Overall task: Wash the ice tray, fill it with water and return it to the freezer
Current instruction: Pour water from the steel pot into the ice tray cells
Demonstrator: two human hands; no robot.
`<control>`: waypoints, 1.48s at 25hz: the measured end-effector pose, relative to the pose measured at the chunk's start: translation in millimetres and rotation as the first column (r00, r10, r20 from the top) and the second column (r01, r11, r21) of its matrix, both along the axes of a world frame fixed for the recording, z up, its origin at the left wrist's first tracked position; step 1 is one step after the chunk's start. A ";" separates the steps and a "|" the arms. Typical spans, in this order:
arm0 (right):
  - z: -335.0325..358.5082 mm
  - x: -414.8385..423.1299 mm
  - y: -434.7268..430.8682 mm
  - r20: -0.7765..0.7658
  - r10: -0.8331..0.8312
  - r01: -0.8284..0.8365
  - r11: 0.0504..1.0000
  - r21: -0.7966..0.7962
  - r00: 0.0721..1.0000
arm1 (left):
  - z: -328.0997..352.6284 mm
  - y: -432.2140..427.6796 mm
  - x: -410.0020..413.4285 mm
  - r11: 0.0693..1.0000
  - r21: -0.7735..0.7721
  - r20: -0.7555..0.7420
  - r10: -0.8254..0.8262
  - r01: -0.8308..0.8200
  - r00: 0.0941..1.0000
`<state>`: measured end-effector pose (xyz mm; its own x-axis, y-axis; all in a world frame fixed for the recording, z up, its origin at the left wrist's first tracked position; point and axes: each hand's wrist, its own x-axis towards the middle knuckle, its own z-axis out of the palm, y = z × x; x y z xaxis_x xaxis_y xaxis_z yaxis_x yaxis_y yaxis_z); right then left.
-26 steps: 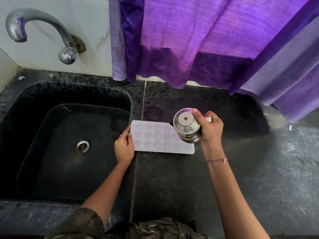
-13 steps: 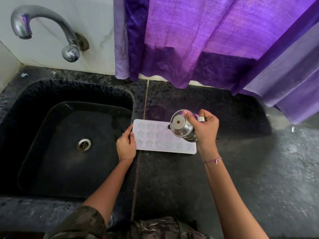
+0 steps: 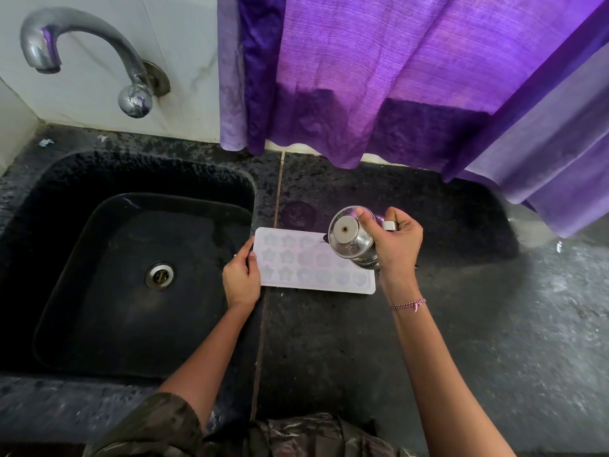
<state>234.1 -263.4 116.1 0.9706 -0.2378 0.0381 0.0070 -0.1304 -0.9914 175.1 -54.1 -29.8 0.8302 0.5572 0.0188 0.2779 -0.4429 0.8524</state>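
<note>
A pale, flat ice tray (image 3: pixel 298 268) with star and round moulds lies on the dark counter just right of the sink. My left hand (image 3: pixel 242 275) holds its left edge, thumb on top. My right hand (image 3: pixel 397 245) grips a small steel vessel (image 3: pixel 351 237), tipped on its side over the tray's right half, its round base facing me. Its mouth is hidden, and I cannot make out any water stream.
A black sink (image 3: pixel 131 275) with a metal drain (image 3: pixel 160 275) lies to the left. A chrome tap (image 3: pixel 82 57) curves from the white tiled wall above it. A purple curtain (image 3: pixel 412 87) hangs over the back of the speckled counter (image 3: pixel 461 341).
My right hand has shifted the tilted vessel slightly left over the tray and tipped it further. My left hand stays on the tray's left edge.
</note>
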 end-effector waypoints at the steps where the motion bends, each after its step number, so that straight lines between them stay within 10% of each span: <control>1: 0.4 0.5 -0.5 -0.012 -0.006 0.006 0.999 0.040 1.000 | 0.1 0.0 0.1 1.000 0.001 0.000 0.001 -0.001 1.000; 8: 0.4 1.9 0.6 -0.056 -0.019 0.032 0.969 0.243 0.998 | 1.2 -0.5 -0.2 1.000 -0.010 0.001 0.006 -0.006 1.000; 37: -3.9 -2.6 31.3 -0.008 0.042 -0.041 0.997 0.072 0.999 | 3.1 -1.6 -0.8 0.999 -0.031 0.004 0.011 -0.011 1.000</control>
